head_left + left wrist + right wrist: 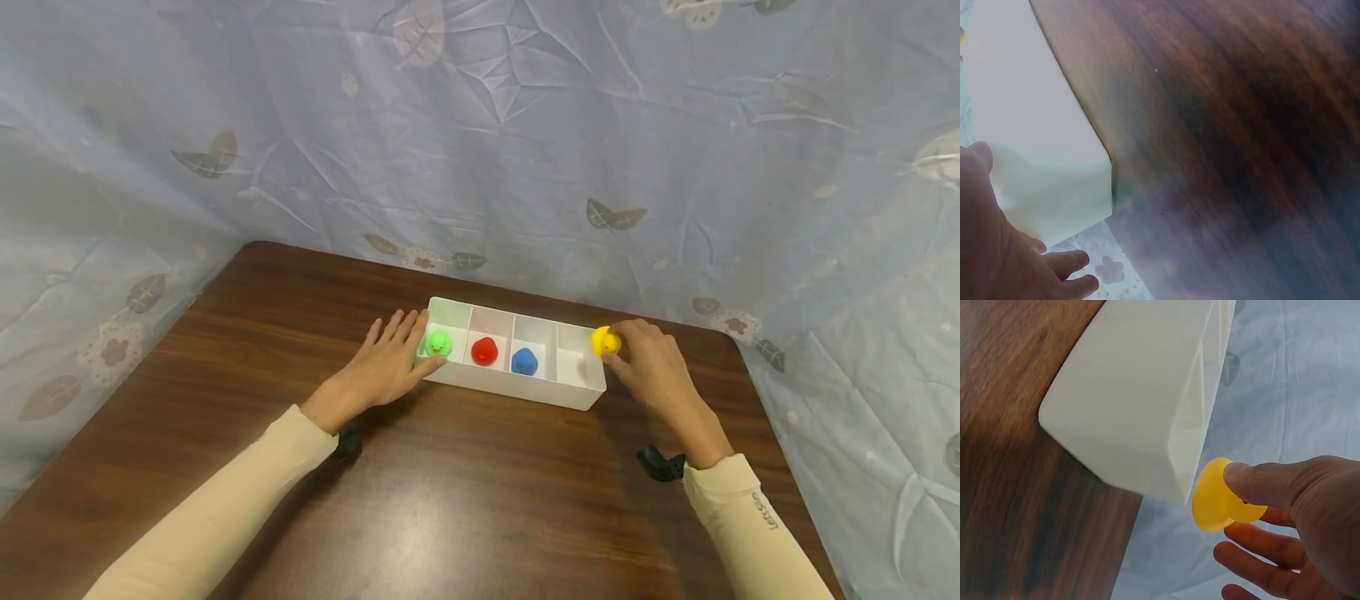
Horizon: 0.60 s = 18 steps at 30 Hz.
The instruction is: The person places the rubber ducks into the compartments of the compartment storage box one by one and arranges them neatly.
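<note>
A white box (pixel 510 385) with a row of compartments stands on the table. From left to right in the head view, its compartments hold a green rubber duck (pixel 438 342), a red rubber duck (pixel 484 351) and a blue rubber duck (pixel 524 362); the rightmost holds nothing. My right hand (pixel 654 364) pinches a yellow rubber duck (pixel 1213 497) between thumb and fingers at the box's right end. At the opposite end, my left hand (pixel 382 367) rests against the box with fingers spread, the thumb along its front. Only part of that hand (pixel 1016 250) shows in the left wrist view.
The dark brown wooden table (pixel 450 500) extends toward me and to both sides of the box. A pale curtain (pixel 480 167) with leaf prints hangs behind it and along both sides. Black wrist straps (pixel 660 463) sit under my wrists.
</note>
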Each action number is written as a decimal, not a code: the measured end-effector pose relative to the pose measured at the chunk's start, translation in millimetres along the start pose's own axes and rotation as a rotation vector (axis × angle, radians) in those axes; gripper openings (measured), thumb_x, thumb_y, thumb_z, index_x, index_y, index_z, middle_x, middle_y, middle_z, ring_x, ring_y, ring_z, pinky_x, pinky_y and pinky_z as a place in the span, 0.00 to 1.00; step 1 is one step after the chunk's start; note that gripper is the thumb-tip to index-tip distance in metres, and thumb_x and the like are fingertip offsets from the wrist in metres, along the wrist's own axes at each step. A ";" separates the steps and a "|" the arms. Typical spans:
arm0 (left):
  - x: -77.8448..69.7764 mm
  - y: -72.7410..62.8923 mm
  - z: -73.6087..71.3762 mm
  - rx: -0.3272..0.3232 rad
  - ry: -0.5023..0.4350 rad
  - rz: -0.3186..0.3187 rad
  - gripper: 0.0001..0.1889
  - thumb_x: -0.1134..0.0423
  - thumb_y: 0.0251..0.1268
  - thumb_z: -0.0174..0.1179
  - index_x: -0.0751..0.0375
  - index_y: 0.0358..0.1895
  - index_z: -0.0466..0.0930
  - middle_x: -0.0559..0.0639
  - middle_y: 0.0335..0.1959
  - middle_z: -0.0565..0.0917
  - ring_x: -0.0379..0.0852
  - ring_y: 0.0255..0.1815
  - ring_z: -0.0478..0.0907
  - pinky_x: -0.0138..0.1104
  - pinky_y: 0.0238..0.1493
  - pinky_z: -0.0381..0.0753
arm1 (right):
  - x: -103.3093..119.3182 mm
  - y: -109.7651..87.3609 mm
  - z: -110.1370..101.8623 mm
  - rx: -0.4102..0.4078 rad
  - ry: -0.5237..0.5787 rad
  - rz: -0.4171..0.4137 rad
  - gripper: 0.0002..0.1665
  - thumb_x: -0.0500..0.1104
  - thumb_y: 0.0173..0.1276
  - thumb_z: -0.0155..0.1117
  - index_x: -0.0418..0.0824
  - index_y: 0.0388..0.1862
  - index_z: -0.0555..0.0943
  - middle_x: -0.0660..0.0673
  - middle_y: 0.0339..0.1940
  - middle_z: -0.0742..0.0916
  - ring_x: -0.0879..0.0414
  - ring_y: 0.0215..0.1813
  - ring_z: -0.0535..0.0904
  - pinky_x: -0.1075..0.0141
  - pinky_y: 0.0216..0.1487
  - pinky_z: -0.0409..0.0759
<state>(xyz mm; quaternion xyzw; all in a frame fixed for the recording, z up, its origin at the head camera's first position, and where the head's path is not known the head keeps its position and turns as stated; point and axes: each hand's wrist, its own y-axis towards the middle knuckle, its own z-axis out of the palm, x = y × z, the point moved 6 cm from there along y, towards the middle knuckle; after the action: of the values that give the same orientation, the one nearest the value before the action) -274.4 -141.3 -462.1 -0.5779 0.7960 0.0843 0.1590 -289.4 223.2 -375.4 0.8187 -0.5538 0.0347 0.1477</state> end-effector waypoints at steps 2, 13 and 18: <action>0.1 0.4 -0.4 0.000 -0.002 -0.002 0.50 0.29 0.83 0.38 0.64 0.88 0.35 0.68 0.89 0.47 0.69 0.91 0.41 0.67 0.87 0.39 | 3.9 2.7 2.8 0.006 -0.011 -0.012 0.21 0.41 0.74 0.72 0.31 0.60 0.83 0.31 0.57 0.87 0.35 0.53 0.82 0.38 0.55 0.76; -0.5 -1.0 -2.4 0.009 -0.005 -0.010 0.51 0.28 0.83 0.37 0.63 0.88 0.34 0.67 0.89 0.47 0.68 0.91 0.41 0.67 0.88 0.39 | 23.6 10.1 20.0 0.046 -0.051 -0.066 0.21 0.40 0.71 0.75 0.31 0.58 0.84 0.31 0.55 0.89 0.33 0.54 0.84 0.38 0.53 0.79; -0.5 -0.4 -0.8 0.008 -0.012 -0.010 0.50 0.30 0.83 0.38 0.64 0.88 0.35 0.68 0.89 0.47 0.69 0.91 0.40 0.67 0.87 0.39 | 26.2 10.5 27.4 0.081 -0.052 -0.053 0.22 0.40 0.71 0.75 0.32 0.59 0.83 0.31 0.58 0.88 0.33 0.58 0.84 0.39 0.56 0.78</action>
<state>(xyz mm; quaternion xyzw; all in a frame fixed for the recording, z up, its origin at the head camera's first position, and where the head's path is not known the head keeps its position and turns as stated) -274.0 -141.2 -461.1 -0.5805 0.7926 0.0838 0.1667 -291.9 188.4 -393.7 0.8391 -0.5336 0.0319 0.1009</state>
